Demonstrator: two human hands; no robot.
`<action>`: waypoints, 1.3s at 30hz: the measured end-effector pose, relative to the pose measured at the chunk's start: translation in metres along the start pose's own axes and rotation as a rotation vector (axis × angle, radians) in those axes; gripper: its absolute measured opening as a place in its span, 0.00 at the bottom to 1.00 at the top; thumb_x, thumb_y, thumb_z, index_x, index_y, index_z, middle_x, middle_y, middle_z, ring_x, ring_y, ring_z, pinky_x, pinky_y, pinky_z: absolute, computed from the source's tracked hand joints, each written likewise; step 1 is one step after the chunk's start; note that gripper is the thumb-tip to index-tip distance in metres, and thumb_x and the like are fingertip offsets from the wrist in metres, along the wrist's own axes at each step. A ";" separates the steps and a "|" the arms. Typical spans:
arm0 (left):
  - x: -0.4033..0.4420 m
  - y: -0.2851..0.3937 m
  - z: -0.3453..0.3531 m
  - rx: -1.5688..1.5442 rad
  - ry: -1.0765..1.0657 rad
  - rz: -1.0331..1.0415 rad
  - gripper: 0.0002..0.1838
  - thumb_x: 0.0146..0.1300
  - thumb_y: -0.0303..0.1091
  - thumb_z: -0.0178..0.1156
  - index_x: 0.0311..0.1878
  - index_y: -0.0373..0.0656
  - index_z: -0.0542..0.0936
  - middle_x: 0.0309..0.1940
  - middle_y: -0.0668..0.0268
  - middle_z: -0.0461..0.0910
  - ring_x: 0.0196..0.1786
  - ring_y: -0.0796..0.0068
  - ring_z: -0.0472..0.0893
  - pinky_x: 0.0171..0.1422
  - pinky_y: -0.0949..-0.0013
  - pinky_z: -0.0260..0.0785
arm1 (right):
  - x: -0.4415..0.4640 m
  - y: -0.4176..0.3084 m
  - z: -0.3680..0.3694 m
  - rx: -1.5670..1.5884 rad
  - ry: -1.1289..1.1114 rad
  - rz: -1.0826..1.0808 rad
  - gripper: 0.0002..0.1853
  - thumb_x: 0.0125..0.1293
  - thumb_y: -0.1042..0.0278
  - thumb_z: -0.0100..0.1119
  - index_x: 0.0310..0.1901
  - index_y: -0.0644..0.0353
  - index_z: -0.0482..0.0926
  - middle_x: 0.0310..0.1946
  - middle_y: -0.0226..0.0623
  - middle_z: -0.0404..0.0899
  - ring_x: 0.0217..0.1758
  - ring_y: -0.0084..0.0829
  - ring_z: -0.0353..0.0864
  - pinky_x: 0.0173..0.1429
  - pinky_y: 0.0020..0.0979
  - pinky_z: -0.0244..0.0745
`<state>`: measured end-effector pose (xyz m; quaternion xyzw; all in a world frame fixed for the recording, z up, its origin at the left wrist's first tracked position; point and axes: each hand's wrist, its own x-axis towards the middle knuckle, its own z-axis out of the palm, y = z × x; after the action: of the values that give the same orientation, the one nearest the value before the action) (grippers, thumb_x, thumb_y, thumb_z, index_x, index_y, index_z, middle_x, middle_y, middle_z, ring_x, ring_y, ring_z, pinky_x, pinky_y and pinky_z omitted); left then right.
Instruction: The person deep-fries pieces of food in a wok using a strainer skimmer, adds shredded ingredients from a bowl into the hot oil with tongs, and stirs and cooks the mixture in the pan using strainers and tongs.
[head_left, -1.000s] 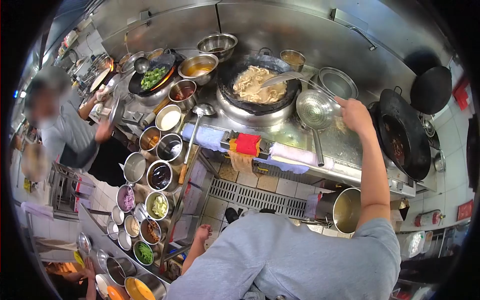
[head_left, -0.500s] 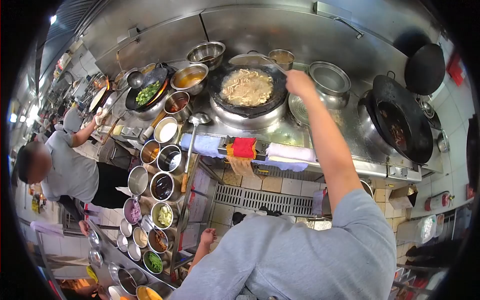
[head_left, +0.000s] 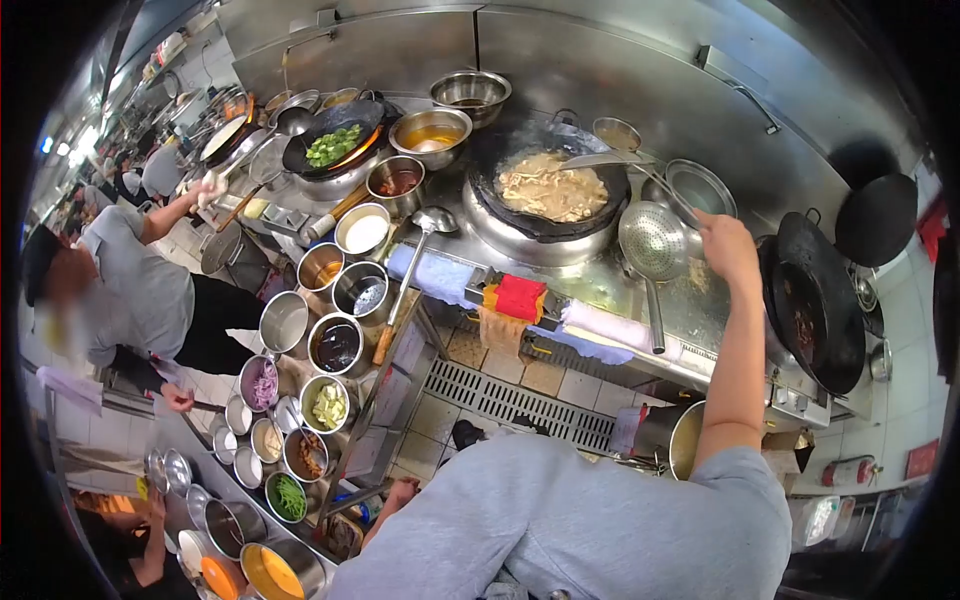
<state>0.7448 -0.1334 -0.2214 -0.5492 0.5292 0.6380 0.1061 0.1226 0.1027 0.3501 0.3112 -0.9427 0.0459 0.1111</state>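
My right hand (head_left: 727,243) is wrapped round the handle of a metal ladle (head_left: 606,159), whose bowl end reaches into the wok (head_left: 488,200). Pale strips of food (head_left: 552,188) bubble there in liquid. Just below my right hand, a perforated strainer (head_left: 653,242) rests on the steel stove top. My left hand (head_left: 403,490) hangs low beside the ingredient cart, near its lower shelf; its fingers are small and partly hidden by my sleeve, so their shape is unclear.
Left of the wok stand bowls of sauce (head_left: 430,138) and pots of ingredients (head_left: 335,343). A second ladle (head_left: 433,219) lies across the cart. Another wok (head_left: 822,300) is at the right. A co-worker (head_left: 140,270) stands at the left by a wok of green vegetables (head_left: 334,146).
The ladle swept to the wok's far side, then came back over the food with my right hand. My left hand now sits lower and more hidden. The co-worker's arm reached out.
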 end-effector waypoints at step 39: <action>0.083 0.081 -0.045 0.785 -0.344 0.316 0.24 0.55 0.50 0.50 0.49 0.46 0.77 0.48 0.58 0.76 0.53 0.61 0.75 0.56 0.64 0.65 | -0.028 -0.097 0.025 -0.074 -0.100 0.113 0.22 0.55 0.69 0.48 0.54 0.47 0.73 0.40 0.49 0.77 0.44 0.46 0.76 0.48 0.41 0.70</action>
<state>0.6825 -0.2397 -0.2362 -0.2659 0.7829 0.4797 0.2938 0.1981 0.0373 0.3213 0.2552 -0.9642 0.0016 0.0723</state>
